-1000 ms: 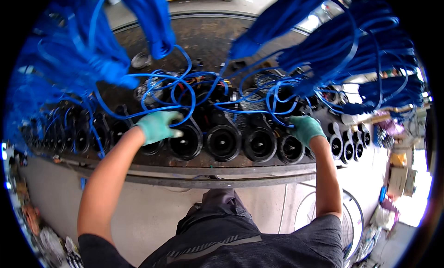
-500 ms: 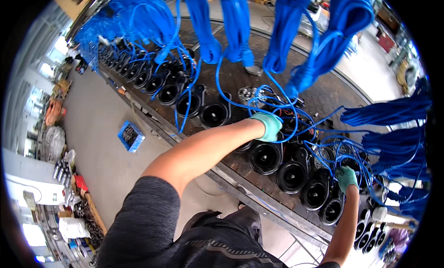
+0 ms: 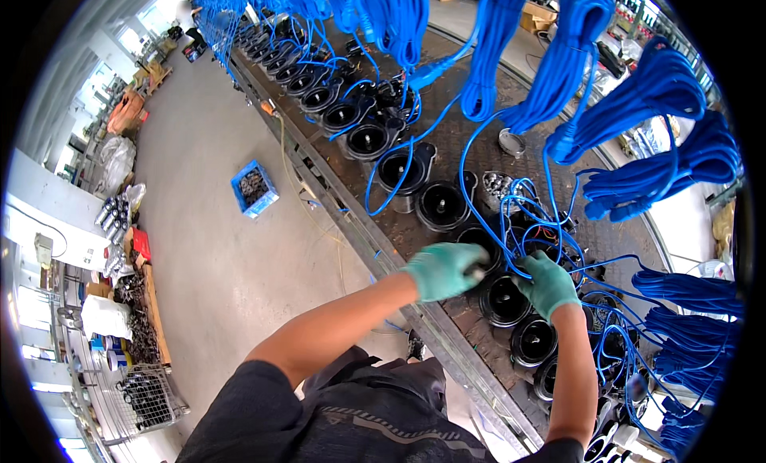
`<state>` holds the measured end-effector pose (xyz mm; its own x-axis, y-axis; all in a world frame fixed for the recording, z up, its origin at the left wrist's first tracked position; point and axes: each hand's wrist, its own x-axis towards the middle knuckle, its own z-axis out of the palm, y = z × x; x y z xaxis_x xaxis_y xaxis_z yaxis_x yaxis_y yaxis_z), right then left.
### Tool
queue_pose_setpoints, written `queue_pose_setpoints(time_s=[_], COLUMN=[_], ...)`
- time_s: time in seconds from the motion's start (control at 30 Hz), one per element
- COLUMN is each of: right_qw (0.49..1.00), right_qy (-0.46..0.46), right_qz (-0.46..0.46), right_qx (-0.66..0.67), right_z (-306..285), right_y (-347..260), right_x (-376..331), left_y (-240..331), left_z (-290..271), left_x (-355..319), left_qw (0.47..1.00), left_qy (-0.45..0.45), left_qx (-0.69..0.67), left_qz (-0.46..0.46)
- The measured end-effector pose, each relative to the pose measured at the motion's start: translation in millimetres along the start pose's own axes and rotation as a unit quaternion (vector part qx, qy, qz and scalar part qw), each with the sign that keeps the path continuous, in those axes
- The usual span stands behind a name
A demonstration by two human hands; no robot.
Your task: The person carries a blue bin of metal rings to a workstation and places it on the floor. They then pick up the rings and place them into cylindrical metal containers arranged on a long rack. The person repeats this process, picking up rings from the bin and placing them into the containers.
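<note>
Both my hands wear green gloves and work over a row of black round housings on a long dark bench. My left hand (image 3: 445, 273) is closed and slightly blurred, with a small dark end of something showing at its fingertips. It is above the bench edge beside a black housing (image 3: 506, 300). My right hand (image 3: 550, 286) is closed on a blue cable (image 3: 511, 257), just beyond that housing. More blue cable loops and thin coloured wires lie past my fingers. The fingertips of my right hand are partly hidden.
Bundled blue cables (image 3: 558, 56) hang over the bench's far side. More housings (image 3: 369, 140) line the bench toward the far left. A small metal tin (image 3: 511, 142) and a bag of metal parts (image 3: 499, 188) sit on it. A blue crate (image 3: 255, 188) stands on the floor.
My left hand has let go of the cable loops and come back toward the bench edge. My right hand has moved left, beside it. The view has shifted.
</note>
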<state>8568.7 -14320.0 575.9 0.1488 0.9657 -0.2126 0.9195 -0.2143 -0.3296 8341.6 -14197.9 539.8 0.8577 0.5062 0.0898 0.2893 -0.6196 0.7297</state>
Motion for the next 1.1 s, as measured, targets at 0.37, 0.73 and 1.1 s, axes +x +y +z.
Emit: queue_pose_setpoints(time_s=[0.37, 0.73, 1.1], right_qw=[0.988, 0.975, 0.972], right_qy=[-0.100, 0.114, -0.078], right_qz=[0.105, 0.178, 0.219], right_qx=[0.044, -0.068, -0.045], right_z=[41.3, 65.6, 70.3], right_y=[26.8, 65.1, 92.1], right_x=[52.0, 66.6, 92.6], left_y=[-224.1, -146.7, -180.9], left_z=[-49.9, -167.8, -138.1], left_x=[-41.2, 115.7, 193.2], left_qw=[0.972, 0.969, 0.926], left_qy=[0.014, 0.178, -0.042], left_qx=[0.054, 0.168, 0.360], left_qz=[-0.228, 0.043, -0.110])
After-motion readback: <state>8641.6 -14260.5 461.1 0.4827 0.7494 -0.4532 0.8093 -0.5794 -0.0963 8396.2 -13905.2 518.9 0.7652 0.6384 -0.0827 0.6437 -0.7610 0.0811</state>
